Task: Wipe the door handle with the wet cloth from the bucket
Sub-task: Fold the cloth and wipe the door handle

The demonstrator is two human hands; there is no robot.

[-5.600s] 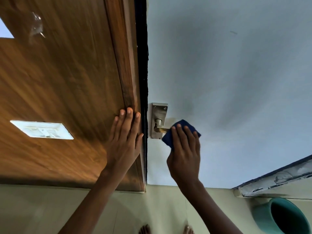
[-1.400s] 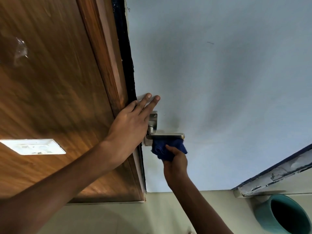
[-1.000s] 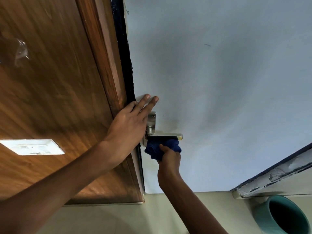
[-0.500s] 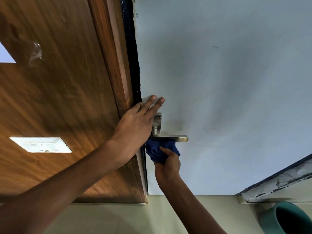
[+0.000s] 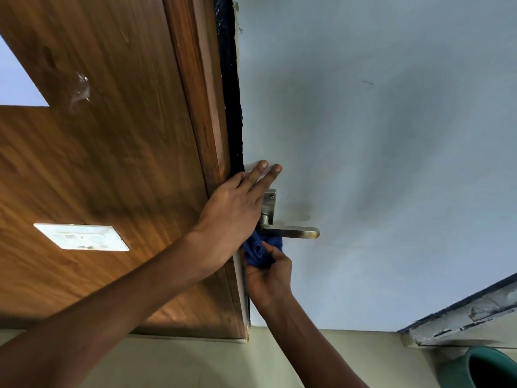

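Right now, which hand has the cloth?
The right hand, below the door handle, bunches the blue cloth in its fingers. The left hand holds nothing; it lies flat across the door edge, fingers spread.

Blue cloth (image 5: 261, 252) under door handle (image 5: 291, 233)

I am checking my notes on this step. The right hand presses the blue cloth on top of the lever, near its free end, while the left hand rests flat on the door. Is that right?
Not quite. In the head view the right hand holds the blue cloth under the lever, close to the backplate, not at the free end. The left hand does rest flat on the door.
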